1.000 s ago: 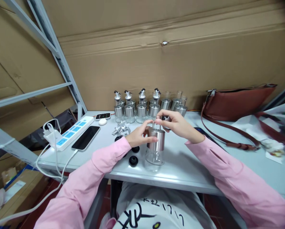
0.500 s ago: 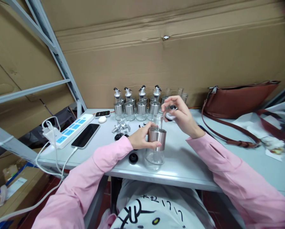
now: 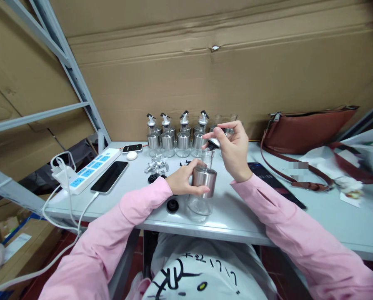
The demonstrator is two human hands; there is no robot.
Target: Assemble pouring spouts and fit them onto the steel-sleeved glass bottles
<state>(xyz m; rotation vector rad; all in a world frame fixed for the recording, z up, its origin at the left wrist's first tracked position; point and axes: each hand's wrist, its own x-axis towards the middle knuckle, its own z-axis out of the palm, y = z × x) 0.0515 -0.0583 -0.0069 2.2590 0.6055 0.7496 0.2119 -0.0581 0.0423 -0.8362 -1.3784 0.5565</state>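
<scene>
My left hand (image 3: 186, 180) is wrapped round the steel sleeve of a glass bottle (image 3: 206, 183), which stands upright near the table's front edge. Just above and right of its open neck, my right hand (image 3: 231, 146) pinches a silver and black pour spout (image 3: 214, 143), its black stopper pointing down toward the neck. Fingers hide part of the spout. Left of the bottle lie black rubber stoppers (image 3: 173, 206) and, farther back, a pile of silver spout parts (image 3: 156, 165). Small black pieces (image 3: 185, 163) lie behind my left hand.
Several bottles with spouts (image 3: 183, 141) stand in rows against the cardboard wall (image 3: 161, 83), with spoutless ones at their right. On the left are a power strip (image 3: 94, 168) and a phone (image 3: 110, 177). A dark phone (image 3: 276, 185) and a brown bag (image 3: 311, 129) lie at the right.
My right hand has lifted off the bottle's neck and turned the spout so its stopper points down near the opening. My left hand has shifted its hold onto the steel sleeve.
</scene>
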